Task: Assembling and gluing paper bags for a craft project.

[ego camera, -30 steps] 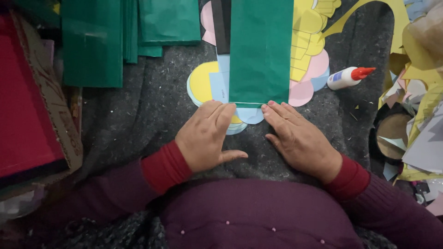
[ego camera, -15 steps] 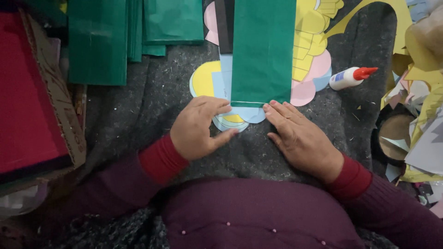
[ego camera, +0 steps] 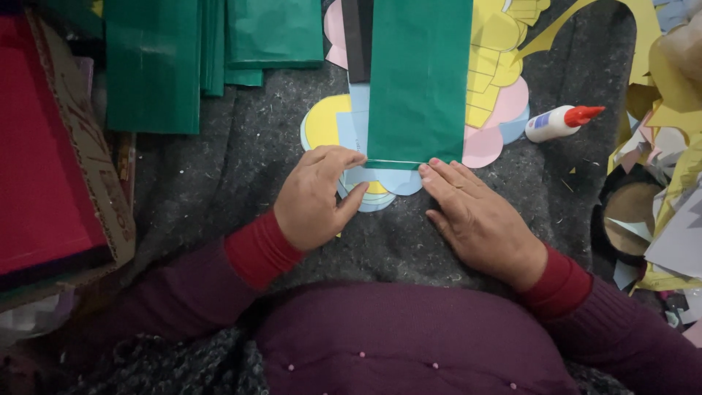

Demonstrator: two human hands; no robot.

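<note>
A long green paper strip (ego camera: 418, 80) lies in front of me on a grey felt blanket (ego camera: 219, 197), over pastel paper cut-outs (ego camera: 329, 124) in yellow, blue and pink. My left hand (ego camera: 316, 197) curls at the strip's near left corner, thumb and fingers pinching the folded bottom edge. My right hand (ego camera: 479, 219) lies flat, its fingertips pressing the near right corner of the strip. Both sleeves are maroon with red cuffs.
More green paper sheets (ego camera: 153, 66) lie at the far left. A cardboard box with red sheets (ego camera: 44, 153) sits at the left edge. A white glue bottle with a red cap (ego camera: 561, 122) lies to the right, beside yellow paper scraps (ego camera: 669, 124).
My left hand has turned from lying flat over the strip's bottom edge to a curled pinch at its left corner, uncovering the blue and yellow cut-outs below. My right hand stays put.
</note>
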